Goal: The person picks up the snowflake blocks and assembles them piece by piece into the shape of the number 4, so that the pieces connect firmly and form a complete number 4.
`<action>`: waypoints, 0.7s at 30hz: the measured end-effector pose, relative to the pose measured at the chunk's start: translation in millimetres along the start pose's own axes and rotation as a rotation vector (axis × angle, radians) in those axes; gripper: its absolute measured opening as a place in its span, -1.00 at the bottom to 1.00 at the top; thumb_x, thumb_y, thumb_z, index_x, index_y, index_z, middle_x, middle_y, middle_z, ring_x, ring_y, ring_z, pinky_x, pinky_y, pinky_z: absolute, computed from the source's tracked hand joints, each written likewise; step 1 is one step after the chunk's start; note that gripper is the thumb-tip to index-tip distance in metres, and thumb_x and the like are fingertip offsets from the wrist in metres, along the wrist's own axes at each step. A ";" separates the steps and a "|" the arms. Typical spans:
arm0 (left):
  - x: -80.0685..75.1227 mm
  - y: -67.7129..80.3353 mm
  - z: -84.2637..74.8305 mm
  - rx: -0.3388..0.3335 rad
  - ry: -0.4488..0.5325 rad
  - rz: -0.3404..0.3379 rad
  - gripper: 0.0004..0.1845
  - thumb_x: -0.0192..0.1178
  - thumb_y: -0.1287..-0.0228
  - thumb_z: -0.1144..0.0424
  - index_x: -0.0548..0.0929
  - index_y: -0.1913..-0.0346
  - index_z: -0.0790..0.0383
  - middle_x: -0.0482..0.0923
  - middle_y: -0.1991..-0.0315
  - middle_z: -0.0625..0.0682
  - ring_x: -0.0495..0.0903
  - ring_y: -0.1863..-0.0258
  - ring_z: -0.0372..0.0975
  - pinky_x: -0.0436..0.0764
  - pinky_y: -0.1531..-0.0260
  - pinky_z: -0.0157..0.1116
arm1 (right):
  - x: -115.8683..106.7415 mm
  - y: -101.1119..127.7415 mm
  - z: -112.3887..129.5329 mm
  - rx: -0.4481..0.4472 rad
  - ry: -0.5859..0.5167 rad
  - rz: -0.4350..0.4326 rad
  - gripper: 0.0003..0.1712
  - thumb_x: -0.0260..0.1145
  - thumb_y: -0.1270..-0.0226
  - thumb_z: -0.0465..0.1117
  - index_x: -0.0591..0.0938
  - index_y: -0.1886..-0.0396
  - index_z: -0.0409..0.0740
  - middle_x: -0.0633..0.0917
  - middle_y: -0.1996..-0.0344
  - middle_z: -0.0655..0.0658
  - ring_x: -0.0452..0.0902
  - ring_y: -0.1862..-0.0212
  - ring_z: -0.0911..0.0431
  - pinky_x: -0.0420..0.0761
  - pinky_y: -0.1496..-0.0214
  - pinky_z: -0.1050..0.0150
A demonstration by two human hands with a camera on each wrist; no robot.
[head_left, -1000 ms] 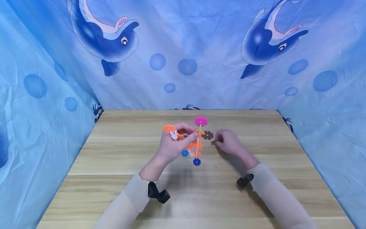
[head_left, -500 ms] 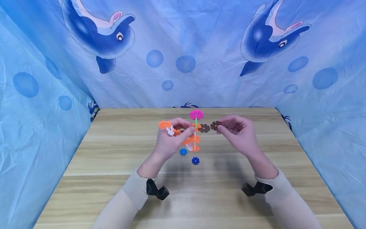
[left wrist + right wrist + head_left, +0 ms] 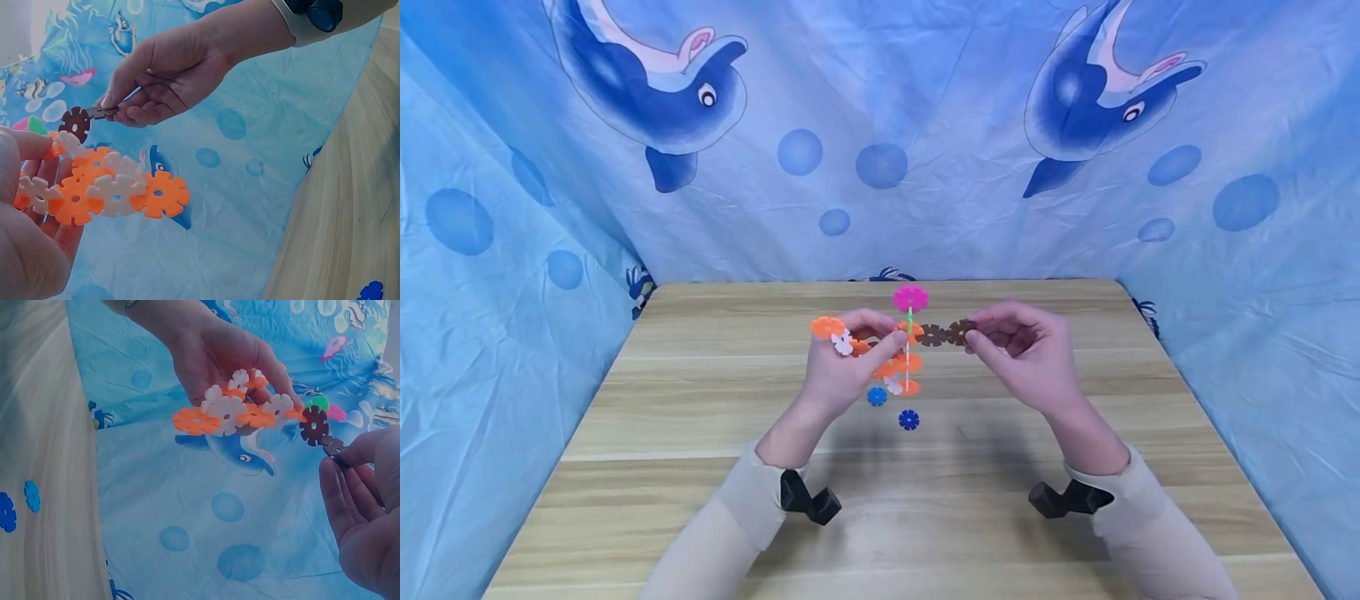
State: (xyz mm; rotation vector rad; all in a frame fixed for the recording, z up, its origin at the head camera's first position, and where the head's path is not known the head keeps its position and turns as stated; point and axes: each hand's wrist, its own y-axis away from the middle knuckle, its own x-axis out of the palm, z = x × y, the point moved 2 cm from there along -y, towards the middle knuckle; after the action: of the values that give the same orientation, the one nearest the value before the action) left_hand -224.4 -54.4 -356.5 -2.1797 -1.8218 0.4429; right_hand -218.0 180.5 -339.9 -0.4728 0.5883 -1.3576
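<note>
A flat build of interlocked orange and white snowflake discs [image 3: 115, 195] is held up by my left hand [image 3: 842, 367], its thumb and fingers gripping one end. Pink [image 3: 911, 298] and green discs [image 3: 36, 125] stick up from that end. A brown snowflake disc [image 3: 932, 335] juts from the build towards the right. Between thumb and fingertips, my right hand [image 3: 1033, 354] pinches a second brown snowflake disc [image 3: 959, 332]. Its edge meets the first brown one, at an angle in the right wrist view [image 3: 334, 446]. Whether their slots are joined I cannot tell.
On the wooden table [image 3: 700, 500] below the build lie a light blue disc [image 3: 877, 397] and a dark blue disc [image 3: 908, 419]. A blue curtain with dolphins [image 3: 880, 100] rises behind the table and along both sides.
My right hand has risen from the right with the brown disc and moved left, bringing it against the other brown disc. My left hand keeps its grip with only slight movement.
</note>
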 end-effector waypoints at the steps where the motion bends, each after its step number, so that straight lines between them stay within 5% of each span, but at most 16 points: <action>1: 0.0 0.5 0.4 0.000 0.000 0.000 -0.86 0.39 -0.22 0.28 0.72 0.24 0.28 0.74 0.30 0.13 0.75 0.36 -0.24 0.79 0.30 -0.30 | 0.3 0.3 -0.3 -0.003 -0.007 0.000 -0.79 0.36 -0.09 -0.63 0.65 0.22 -0.54 0.81 0.39 0.12 0.75 0.44 0.22 0.70 0.52 0.39; 21: 3.4 4.9 5.0 -0.057 0.063 0.018 -0.81 0.40 -0.23 0.18 0.72 0.22 0.23 0.75 0.31 -0.10 0.80 0.28 -0.14 0.81 0.22 -0.21 | 4.6 8.8 3.1 0.066 -0.077 0.036 -0.82 0.40 -0.05 -0.63 0.62 0.31 -0.60 0.81 0.38 0.08 0.80 0.41 0.15 0.78 0.39 0.20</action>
State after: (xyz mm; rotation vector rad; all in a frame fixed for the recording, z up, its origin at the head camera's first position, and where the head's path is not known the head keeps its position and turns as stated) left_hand -221.4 -51.8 -363.2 -2.2231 -1.8041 0.3254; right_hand -208.8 177.3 -343.7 -0.4568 0.4859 -1.3144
